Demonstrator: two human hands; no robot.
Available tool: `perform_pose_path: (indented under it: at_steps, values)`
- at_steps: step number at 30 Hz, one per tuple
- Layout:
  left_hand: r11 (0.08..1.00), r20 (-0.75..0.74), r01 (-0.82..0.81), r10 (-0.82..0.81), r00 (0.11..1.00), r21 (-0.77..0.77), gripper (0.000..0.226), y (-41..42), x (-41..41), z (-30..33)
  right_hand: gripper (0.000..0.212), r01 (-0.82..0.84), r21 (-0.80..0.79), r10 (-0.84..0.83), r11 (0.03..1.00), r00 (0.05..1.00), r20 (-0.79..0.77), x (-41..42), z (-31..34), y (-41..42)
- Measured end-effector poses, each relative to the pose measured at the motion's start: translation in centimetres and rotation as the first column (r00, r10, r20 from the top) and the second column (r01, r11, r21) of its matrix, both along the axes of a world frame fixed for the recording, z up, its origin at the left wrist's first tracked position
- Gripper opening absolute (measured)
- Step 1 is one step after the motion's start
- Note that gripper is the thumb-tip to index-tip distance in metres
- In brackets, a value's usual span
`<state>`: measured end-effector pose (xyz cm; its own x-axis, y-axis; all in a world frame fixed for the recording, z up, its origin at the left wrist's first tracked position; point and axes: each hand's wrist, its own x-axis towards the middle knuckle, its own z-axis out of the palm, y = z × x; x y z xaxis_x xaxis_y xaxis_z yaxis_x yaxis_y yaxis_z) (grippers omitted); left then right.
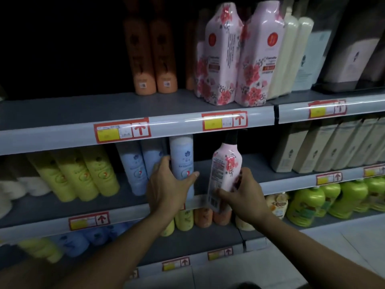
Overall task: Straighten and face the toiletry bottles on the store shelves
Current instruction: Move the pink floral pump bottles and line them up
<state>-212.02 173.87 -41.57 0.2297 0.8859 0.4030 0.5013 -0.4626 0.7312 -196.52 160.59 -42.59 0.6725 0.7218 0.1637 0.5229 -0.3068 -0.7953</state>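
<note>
I'm working the middle shelf, both hands on bottles at its near edge. My left hand is wrapped around the lower body of a pale blue bottle, thumb on its right side and fingers round its left, a closed grip. That bottle stands upright with its logo toward me, just right of two matching blue ones that lean back and to the left.

My right hand grips the base of a pink floral bottle with a black cap, fingers curled behind and thumb across the bottom front. This bottle is tilted, its cap leaning right and up toward the price rail of the shelf above. What faces me is small print and a barcode, so I judge the back label is turned out. It sits in the gap between the blue bottle and the beige cartons well off to the right.

So the step in hand is facing: the blue bottle looks nearly settled, the pink one not yet. Next I'd need to turn the pink bottle about its own axis until the flowers and brand face out, stand it upright, and set it near the shelf edge beside the blue one. The cap is close under the rail, so it wants lowering before turning. The leaning blue pair and the slanted yellow bottles further left still look untidy.
</note>
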Motion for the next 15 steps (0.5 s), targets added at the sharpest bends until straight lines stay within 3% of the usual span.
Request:
perform_pose_path:
  at_steps: [7, 15]
  values:
    - [0.986, 0.066, -0.159, 0.162, 0.985, -0.049, 0.072, 0.2, 2.1, -1.1, 0.064, 0.11, 0.058, -0.111, 0.992, 0.994, 0.019, 1.2, -1.2, 2.8]
    - [0.967, 0.107, -0.251, 0.246, 0.963, 0.036, 0.071, 0.3, 4.2, -2.7, 0.076, 0.159, 0.131, -0.164, 0.978, 0.986, 0.029, 2.5, -0.6, 7.2]
